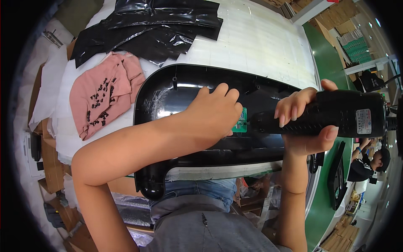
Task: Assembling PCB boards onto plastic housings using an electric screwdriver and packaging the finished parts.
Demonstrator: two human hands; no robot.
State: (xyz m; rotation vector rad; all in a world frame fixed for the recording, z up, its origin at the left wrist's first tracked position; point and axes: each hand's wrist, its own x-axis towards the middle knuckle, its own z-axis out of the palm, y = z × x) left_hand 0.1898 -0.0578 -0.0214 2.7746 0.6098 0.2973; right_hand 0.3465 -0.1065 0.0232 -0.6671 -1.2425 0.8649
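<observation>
A large black plastic shell (197, 155), hollow side up, lies across the table in front of me. Inside it is a small green circuit board (240, 126). My left hand (218, 110) is closed right beside the board, fingers curled down; whatever they grip is hidden beneath the hand. From the right, my right hand (304, 113) is wrapped around a black electric screwdriver (336, 113), held nearly flat. Its tip reaches the board's right part; whether a screw sits under it is too small to see.
A pink cloth (105, 92) with several small black parts (100, 98) on it lies left of the shell. Black plastic sheets (155, 29) cover the far left of the white padded table (260, 38). To the right, a green surface (325, 63) carries another black panel (337, 176); a person (367, 166) is beyond.
</observation>
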